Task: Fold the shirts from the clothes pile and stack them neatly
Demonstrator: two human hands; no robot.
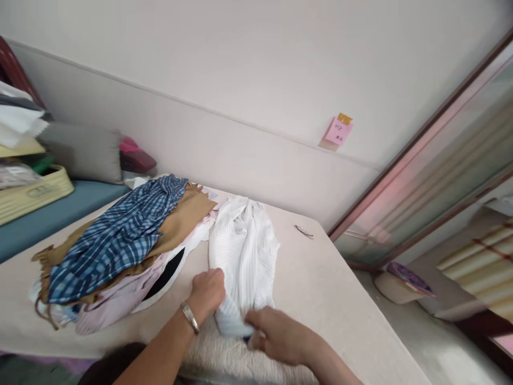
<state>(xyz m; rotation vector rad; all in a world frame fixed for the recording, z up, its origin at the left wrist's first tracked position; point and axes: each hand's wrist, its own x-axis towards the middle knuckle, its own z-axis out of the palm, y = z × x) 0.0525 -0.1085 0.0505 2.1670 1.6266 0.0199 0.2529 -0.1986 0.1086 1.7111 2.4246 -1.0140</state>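
Note:
A white shirt (245, 251) with thin stripes lies lengthwise before me, its fabric gathered in folds. My left hand (208, 291), a metal bracelet at its wrist, is closed on the shirt's left edge. At the lower end, my right hand (274, 332) pinches the near edge of the cloth, slightly smeared by motion. A small dark patch shows beneath that edge. To the left lies a pile of clothes, with a blue plaid shirt (120, 235) on top of a brown garment (188, 216). A pink garment (108, 307) sticks out below them.
The clothes rest on a beige-covered bed (320, 310) against a white wall. Eyeglasses (303, 231) lie near its far right corner. A grey cushion (82, 152) and a yellow basket (38, 195) stand at the left. A lidded bin (401, 286) is on the floor at right.

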